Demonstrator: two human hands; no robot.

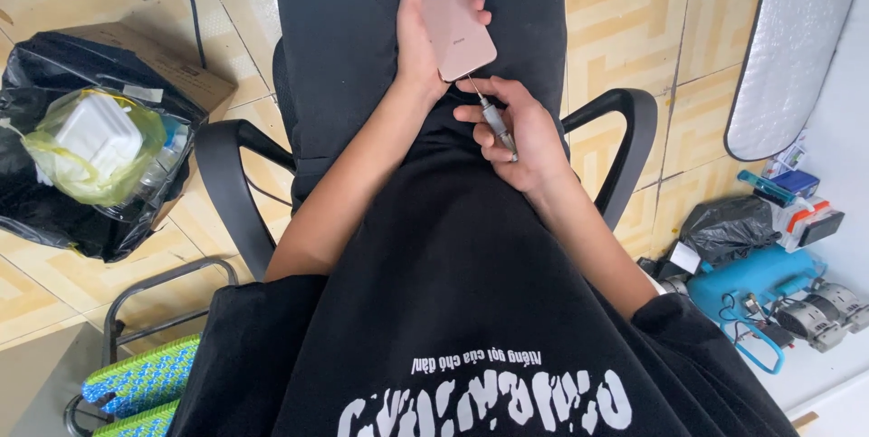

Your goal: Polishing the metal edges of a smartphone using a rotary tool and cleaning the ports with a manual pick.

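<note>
1. Upper centre of the frame: one pink phone lies back-up on the seated person's lap, its lower edge toward the camera. The left hand wraps it from the frame's left, fingers curled over the back in a closed grip.
2. Just below it, the right hand holds one slim metal screwdriver, fingers pinched shut round the shaft; the tip meets the phone's bottom edge.
3. Stage, as judged: the phone's back is still seated and no loose screw or part shows, so the work appears to be at the bottom-edge screws, early on. Whether any screw is already out cannot be told; opening the case remains.
4. Count of handled things: one phone, one screwdriver, two hands.
5. Surroundings: one black chair with two armrests; at left, one cardboard box lined with a black bag holding one white foam container in a yellowish bag; at lower right, one blue compressor; at upper right, one silvery padded sheet; tiled floor.
</note>
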